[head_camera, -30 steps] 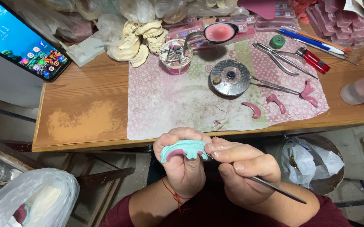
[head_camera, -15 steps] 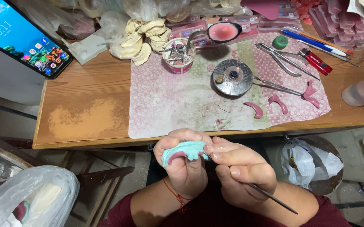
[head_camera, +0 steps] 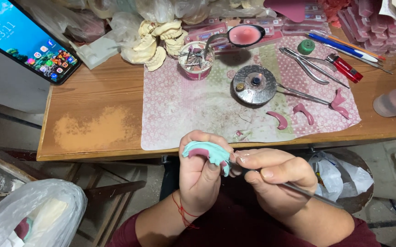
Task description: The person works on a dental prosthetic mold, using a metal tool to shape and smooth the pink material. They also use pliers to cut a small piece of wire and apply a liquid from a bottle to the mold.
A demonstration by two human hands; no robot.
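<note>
Left hand [head_camera: 202, 178]: we are seeing its grip pinching a teal arch-shaped cast [head_camera: 207, 153] with a pink wax rim, below the table [head_camera: 93, 123] edge.
Right hand [head_camera: 275, 176]: grip pressing around a thin metal tool [head_camera: 307, 193], tip touching the cast.
Packages: flat pink boxes [head_camera: 371, 13] stacking at the far right corner.
Containers: small cup [head_camera: 196, 60] holding metal burs; spoon [head_camera: 243, 35] holding pink wax.
Textures: floral cloth [head_camera: 198, 114], dusty.
</note>
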